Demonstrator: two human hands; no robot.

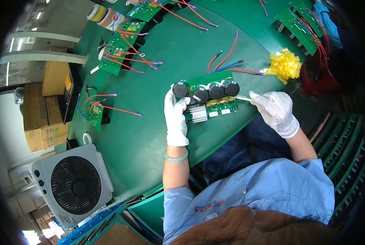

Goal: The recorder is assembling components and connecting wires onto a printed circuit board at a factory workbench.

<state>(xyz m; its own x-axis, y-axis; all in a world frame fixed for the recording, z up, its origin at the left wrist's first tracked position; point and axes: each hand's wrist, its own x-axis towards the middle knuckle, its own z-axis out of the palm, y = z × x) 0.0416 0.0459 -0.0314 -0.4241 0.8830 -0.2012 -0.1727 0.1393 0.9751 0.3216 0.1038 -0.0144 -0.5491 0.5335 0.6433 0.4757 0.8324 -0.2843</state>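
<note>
A green circuit board [222, 76] is in front of me, bearing several round black capacitors [216, 91] and a silver finned heat sink [198, 113]. My white-gloved left hand [176, 118] is closed on the board's left end, its fingers beside the leftmost capacitor. Pinched in my gloved right hand [274, 110] is a thin pale stick-like tool [243, 98]. Its tip reaches the board's right edge, close to the rightmost capacitor; I cannot tell whether they touch. Red and blue wires [231, 65] with terminals fan out beyond the board's far edge.
More wired boards [125, 41] lie along the table's left side. A yellow ribbon bundle [285, 66] sits right of the wires. At far right, a co-worker's blue sleeve [328, 24] is beside other boards [299, 28]. A box fan [76, 183] and a bottle [107, 17] stand at left.
</note>
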